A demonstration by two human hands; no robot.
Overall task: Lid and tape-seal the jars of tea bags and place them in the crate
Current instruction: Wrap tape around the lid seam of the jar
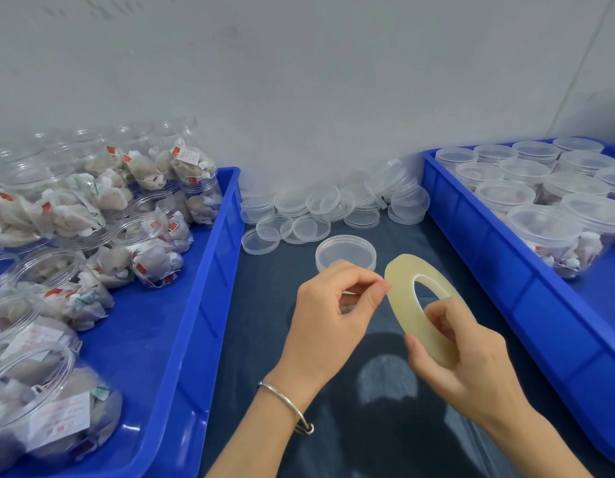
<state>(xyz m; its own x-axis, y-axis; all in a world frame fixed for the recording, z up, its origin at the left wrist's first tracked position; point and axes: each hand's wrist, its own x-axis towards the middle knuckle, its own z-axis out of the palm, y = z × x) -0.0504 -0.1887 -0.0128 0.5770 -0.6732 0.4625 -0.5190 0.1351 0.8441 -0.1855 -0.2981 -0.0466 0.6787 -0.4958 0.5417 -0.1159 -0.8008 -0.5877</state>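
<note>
1. Right hand grips the tape roll, fingers through the core, thumb on the outer face; roll is tilted w/ its edge toward the other hand, prob. so the free end can be found.
2. Left hand pinches thumb and forefinger at the roll's rim, likely picking at the tape end. Can't tell if any tape has lifted yet. Metal bangle on that wrist.
3. Lidded jar sits on the bench just beyond the hands, close by, prob. next for sealing.
4. Loose lids are piled farther back, past the jar.
5. Left crate, beside the left hand: open jars of tea bags, no lids.
6. Right crate, beside the right hand: lidded jars in rows, so it looks like the finished side.
</note>
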